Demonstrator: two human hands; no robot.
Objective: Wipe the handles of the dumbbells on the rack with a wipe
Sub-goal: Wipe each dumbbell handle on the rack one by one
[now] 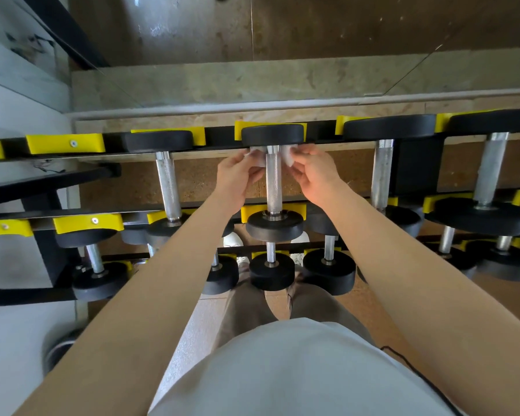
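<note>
Dumbbell handle (273,184) on rack (219,136) top tier, running from its far head (272,135) toward the person | wipe (257,154) passes behind it just below that head | left hand (237,178) and right hand (312,175) each pinch an end | risk: knurling snags and tears the wipe; uneven pull frees one end; the stretch away from the head is missed

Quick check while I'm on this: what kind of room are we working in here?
Most likely a gym's free-weights area: a tiered rack with yellow cradles carries rows of black dumbbells. The left hand and right hand pinch a white wipe at one steel handle.
</note>
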